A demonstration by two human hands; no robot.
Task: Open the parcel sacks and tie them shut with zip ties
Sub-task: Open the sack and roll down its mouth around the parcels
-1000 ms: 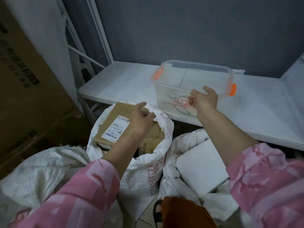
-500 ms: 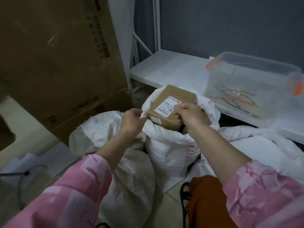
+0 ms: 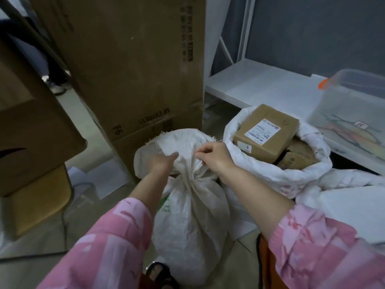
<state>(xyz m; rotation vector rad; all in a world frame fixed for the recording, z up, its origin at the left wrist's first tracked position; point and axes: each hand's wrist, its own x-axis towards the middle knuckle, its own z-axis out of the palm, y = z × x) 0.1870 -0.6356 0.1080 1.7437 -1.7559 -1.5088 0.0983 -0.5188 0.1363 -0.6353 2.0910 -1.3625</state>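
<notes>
The gathered sack [image 3: 187, 197], a white woven parcel sack, stood on the floor directly before the person, between a large cardboard carton [image 3: 133, 65] at its far side and a second sack to its right. Its neck was drawn in to a tight waist, with the frayed mouth fanned out loose above; whether any tie circled that waist could not be told. The placement suited the work: close in, upright, neck at arm's reach.

The left hand [image 3: 161, 162] reached forward and pushed into the loose cloth on the left of the flared mouth. Its fingers were buried in the folds, so its grip on the cloth could not be determined. The right hand [image 3: 214, 156] lay over the right side of the neck, palm down, wrist bent, with thumb and forefinger pinched on a fold of the fabric and the remaining fingers curled against the bunch. Judged from this, the two hands were working the mouth apart or locating its fastening.

The open sack [image 3: 277, 174], rim rolled down, held a labelled brown parcel [image 3: 268, 132] on top of other boxes. Behind it, on a low white shelf [image 3: 258, 86], stood a clear storage bin [image 3: 354, 105] with orange latches; thin coloured strips lay in its bottom, probably the zip ties, well apart from both hands.
</notes>
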